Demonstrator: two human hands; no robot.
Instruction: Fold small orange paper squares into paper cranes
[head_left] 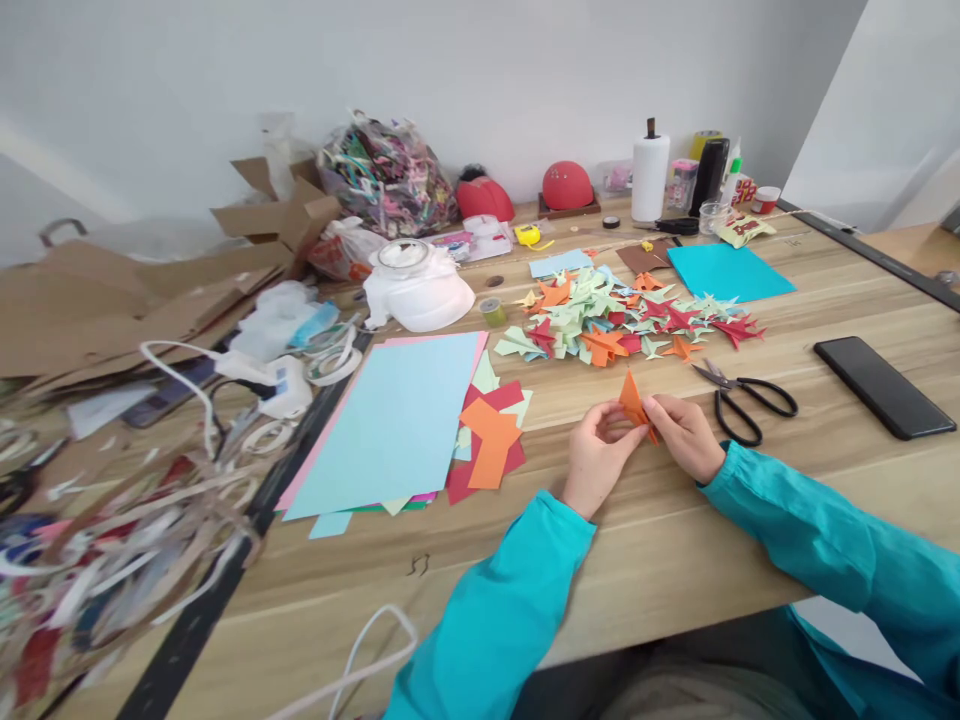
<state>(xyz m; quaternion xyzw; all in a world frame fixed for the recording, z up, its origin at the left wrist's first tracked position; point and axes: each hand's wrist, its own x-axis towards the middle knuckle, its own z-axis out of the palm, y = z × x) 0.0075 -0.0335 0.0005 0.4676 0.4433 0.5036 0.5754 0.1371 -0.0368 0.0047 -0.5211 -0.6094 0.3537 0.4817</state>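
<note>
- Above the near right part of the wooden table [465,570], the person's two hands hold a folded orange paper [631,395] between them, its pointed end upward and away from the person.
- The left hand [600,455] grips the paper from the left, thumb and fingertips closed on its lower part, the other fingers curled.
- The right hand [684,433] pinches it from the right, fingers bent.
- Just right of the right hand lie scissors [726,383] with black handles, blades slightly apart; farther right lies a black phone [885,387].
- Beyond the hands spreads a heap of folded paper pieces [592,310], pale green, orange, red and light blue.
- On the far right side of that heap lies a turquoise sheet [731,272], with a brown sheet [637,257] to its left.
- Left of the hands are loose orange and red cut pieces [491,432], beside a stack of large sheets [394,420] topped by light blue.
- At the far side stand a white cylinder [649,185] and two red domed objects [567,186]; left of these sits a clear bag [386,175] of multicoloured material.
</note>
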